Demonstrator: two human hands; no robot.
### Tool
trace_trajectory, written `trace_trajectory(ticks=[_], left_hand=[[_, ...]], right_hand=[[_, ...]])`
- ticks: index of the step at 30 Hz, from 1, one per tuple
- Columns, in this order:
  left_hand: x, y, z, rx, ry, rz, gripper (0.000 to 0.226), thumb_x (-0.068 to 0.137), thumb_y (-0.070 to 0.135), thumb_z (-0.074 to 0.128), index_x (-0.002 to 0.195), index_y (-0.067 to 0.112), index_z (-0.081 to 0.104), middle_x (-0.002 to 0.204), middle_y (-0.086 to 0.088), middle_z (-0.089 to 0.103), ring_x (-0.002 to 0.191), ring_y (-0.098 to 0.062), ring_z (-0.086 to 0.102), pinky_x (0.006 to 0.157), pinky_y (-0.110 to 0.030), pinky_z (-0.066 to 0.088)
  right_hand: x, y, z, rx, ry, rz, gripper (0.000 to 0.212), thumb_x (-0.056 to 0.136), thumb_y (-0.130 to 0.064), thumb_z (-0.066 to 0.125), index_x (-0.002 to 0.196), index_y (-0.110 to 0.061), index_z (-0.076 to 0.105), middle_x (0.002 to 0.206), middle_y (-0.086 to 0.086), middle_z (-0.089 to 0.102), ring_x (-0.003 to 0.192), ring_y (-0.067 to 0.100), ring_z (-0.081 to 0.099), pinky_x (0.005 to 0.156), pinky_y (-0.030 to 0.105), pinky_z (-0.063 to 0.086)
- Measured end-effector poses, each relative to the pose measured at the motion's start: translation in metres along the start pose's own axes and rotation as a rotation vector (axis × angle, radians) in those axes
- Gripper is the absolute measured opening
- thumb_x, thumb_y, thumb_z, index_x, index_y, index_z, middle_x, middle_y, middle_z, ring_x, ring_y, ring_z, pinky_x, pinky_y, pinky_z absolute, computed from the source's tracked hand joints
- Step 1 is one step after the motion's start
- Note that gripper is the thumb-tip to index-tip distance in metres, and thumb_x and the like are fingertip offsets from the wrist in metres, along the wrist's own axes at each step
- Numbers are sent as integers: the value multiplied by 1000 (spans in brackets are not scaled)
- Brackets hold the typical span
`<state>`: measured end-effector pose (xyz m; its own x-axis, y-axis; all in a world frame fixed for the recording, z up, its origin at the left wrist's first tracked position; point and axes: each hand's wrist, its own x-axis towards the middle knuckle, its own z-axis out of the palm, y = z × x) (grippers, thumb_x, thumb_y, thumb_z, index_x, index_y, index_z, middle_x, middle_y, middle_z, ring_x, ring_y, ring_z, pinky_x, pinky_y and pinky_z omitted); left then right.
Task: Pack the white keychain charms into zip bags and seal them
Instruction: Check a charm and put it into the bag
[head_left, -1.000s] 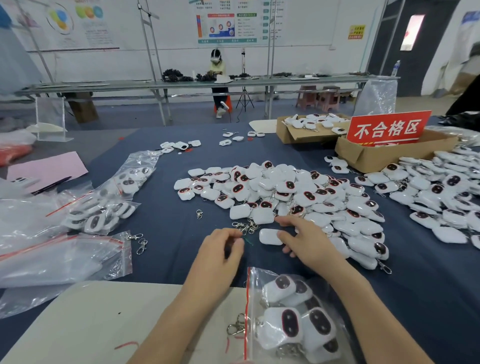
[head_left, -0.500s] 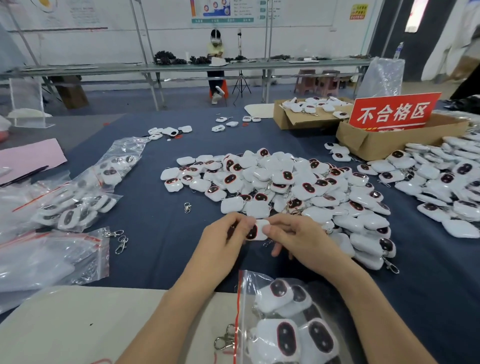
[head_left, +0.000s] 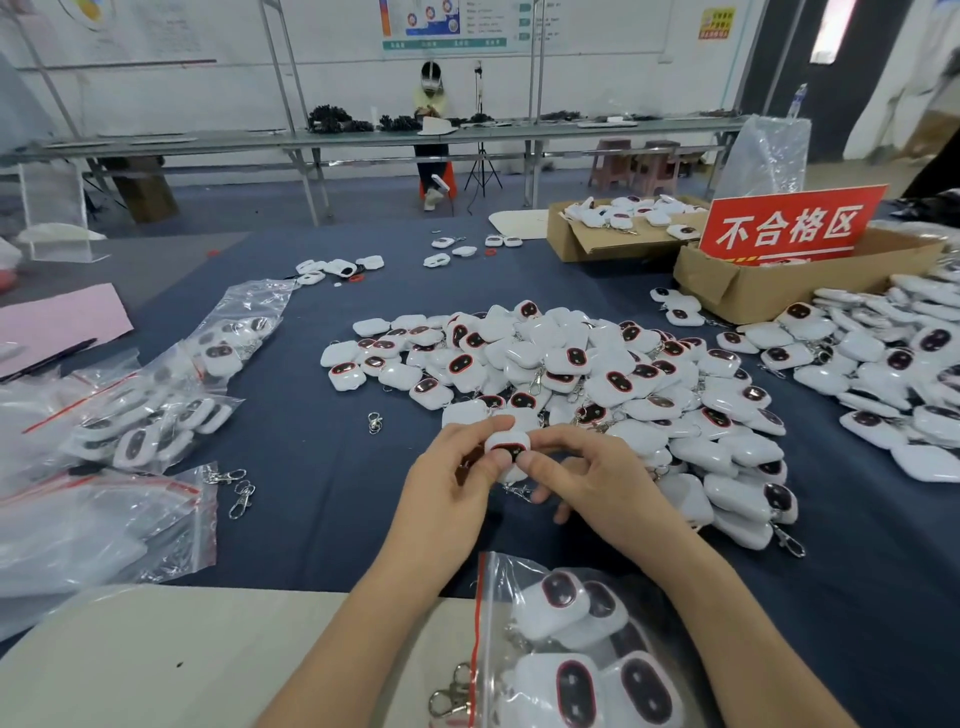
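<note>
Head view: one white charm (head_left: 508, 446) sits at mid-frame, just above the table (head_left: 322, 478), pinched between both hands. The left hand (head_left: 447, 483) and right hand (head_left: 587, 480) meet on it, thumbs pressed side by side on its dark face and fingers curled behind. A clasp seems to hang below it, partly hidden by the right fingers.

The grip is fingertip only, so I judge a slip would drop the charm into the pile (head_left: 571, 374) just behind. There the hanging clasp could also catch on other chains.

At the bottom of the frame, between the forearms, lies a part-filled bag (head_left: 480, 613) with its red zip strip on the left. A loose clasp (head_left: 451, 693) pokes out past that strip. If it lies across the mouth at sealing, the zip will likely not close, and a forearm nudge could spill charms.

Filled bags (head_left: 249, 296) lie at left, well apart. A box (head_left: 753, 296) with a red sign (head_left: 789, 228) stands at upper right.
</note>
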<state>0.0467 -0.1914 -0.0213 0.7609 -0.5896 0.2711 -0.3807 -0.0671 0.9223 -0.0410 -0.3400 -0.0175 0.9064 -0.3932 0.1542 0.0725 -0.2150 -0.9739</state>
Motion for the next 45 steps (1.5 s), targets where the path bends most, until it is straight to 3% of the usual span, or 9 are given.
trace_trajectory(ticks=[5,10,19,24,33,39,45], left_hand=[[2,0,-1,-118,-4,-50,22,96,17,69,111,32,72,99,17,76,97,1,68,84,-9,48],[3,0,-3,-186,-48,-59,19,94,13,71,103,30,74,96,14,78,92,0,71,81,-8,49],[3,0,-6,-171,-70,-60,26,94,16,72,92,41,76,91,7,78,84,0,68,77,-10,51],[3,2,-5,-207,-90,-66,20,94,15,71,106,31,75,99,11,78,95,-3,71,82,-10,49],[2,1,-4,-159,-160,-27,32,94,8,70,113,34,68,97,15,76,85,0,69,80,-12,50],[1,0,-3,-125,-147,-3,29,95,10,69,111,34,67,92,17,75,81,3,67,76,-11,50],[-1,0,-1,-85,-131,-19,29,94,13,70,110,37,66,93,12,76,85,-7,70,78,-16,53]], right_hand=[[0,3,-1,41,16,-2,15,92,-15,71,92,-29,74,85,-4,75,70,14,71,53,24,55],[-1,2,-2,31,10,8,13,93,-14,69,94,-27,74,82,-5,75,71,12,71,56,24,56],[-2,2,-1,10,15,11,10,93,-15,68,94,-22,74,73,-4,73,67,11,69,56,22,55],[-2,1,-1,1,27,-5,7,94,-15,67,95,-20,73,67,-6,71,62,5,66,53,21,54],[-1,2,-2,51,42,0,8,95,-9,66,90,-12,71,62,2,69,59,10,65,58,19,54],[-1,3,-3,46,39,-8,11,93,-14,68,87,-21,74,67,5,72,65,14,69,62,20,57],[-2,2,-3,53,11,-10,14,91,-25,70,85,-35,77,70,5,73,68,14,71,64,20,57]])
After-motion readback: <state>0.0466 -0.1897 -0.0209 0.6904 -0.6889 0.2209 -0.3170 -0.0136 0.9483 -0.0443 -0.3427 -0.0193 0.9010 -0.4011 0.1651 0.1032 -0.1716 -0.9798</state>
